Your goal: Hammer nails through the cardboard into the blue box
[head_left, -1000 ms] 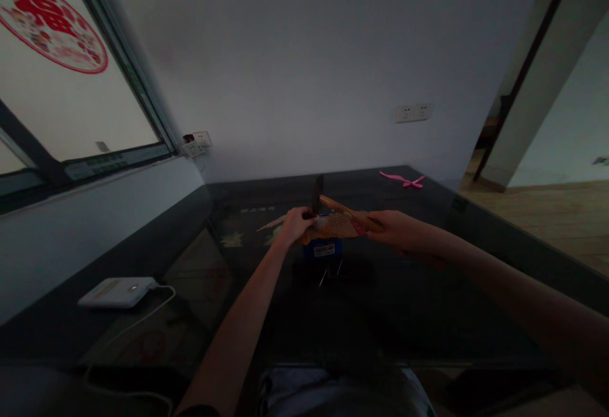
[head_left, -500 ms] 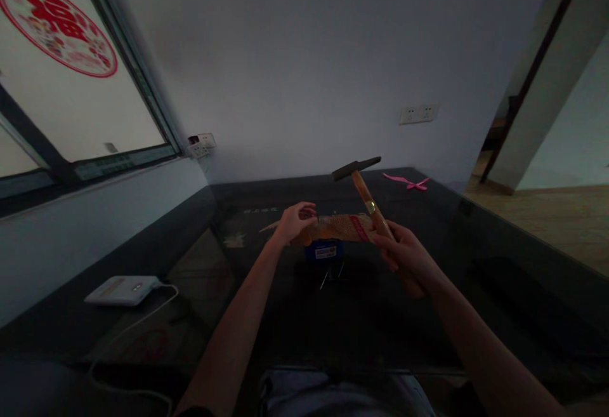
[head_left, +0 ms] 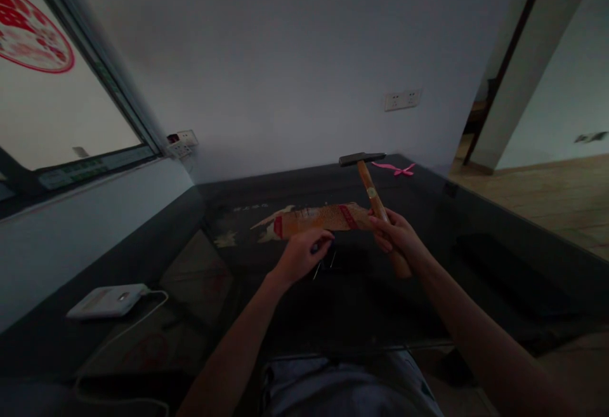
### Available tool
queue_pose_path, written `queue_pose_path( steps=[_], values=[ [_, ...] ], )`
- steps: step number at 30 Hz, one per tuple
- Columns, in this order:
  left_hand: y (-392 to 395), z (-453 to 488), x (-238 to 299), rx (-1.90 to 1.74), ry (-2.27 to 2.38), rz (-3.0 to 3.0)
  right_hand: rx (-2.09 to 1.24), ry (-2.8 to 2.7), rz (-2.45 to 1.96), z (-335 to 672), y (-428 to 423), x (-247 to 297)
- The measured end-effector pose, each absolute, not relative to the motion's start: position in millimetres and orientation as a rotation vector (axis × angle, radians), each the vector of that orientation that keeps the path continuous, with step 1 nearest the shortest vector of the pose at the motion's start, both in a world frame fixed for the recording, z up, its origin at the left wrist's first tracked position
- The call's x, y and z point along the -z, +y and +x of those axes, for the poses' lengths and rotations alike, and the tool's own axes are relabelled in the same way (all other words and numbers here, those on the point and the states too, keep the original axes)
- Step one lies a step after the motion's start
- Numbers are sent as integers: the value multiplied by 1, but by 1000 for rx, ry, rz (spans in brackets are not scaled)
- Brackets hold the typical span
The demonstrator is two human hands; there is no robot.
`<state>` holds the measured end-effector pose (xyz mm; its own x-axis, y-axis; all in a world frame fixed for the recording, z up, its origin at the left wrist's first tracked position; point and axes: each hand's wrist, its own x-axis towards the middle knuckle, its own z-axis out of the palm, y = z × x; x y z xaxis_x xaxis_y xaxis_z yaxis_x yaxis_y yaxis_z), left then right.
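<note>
My right hand (head_left: 397,236) is closed round the wooden handle of a hammer (head_left: 373,198), its dark head raised above the far side of the table. Left of it lies a long tan wooden piece (head_left: 328,215) with red bands and a ragged left end; several thin upright bits stand on it. My left hand (head_left: 307,253) is on the near side of this piece, fingers curled together. It covers most of a small blue box, so what its fingertips hold cannot be made out. Two thin shiny metal pins (head_left: 317,271) lie just in front of that hand.
The dark glossy table (head_left: 380,315) meets the wall behind. A white device (head_left: 108,301) with a cable is at the left. A pink ribbon-like strip (head_left: 402,170) lies at the far right, and a flat black object (head_left: 514,274) is nearer me on the right.
My left hand has moved off the wooden piece, down and nearer to me, onto the blue box. The hammer stays in my right hand, a little more upright. The view has turned slightly right.
</note>
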<state>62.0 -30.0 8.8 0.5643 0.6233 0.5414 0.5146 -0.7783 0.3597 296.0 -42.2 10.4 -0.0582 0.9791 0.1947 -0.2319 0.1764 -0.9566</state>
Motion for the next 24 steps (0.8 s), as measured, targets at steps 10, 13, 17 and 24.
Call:
queue_pose_path(
  steps=[10,13,17,24],
  values=[
    [-24,56,25,-283,1164,2808,-1198,-1213,-879,296,-43,-9],
    [-23,54,28,-237,1156,2829,-1201,-1238,-901,295,-44,-8],
    [-21,58,35,-217,1086,2890,-1195,-1261,-933,294,-44,-7],
    [-22,60,34,-177,1053,2993,-1176,-1268,-955,295,-44,-5]
  ],
)
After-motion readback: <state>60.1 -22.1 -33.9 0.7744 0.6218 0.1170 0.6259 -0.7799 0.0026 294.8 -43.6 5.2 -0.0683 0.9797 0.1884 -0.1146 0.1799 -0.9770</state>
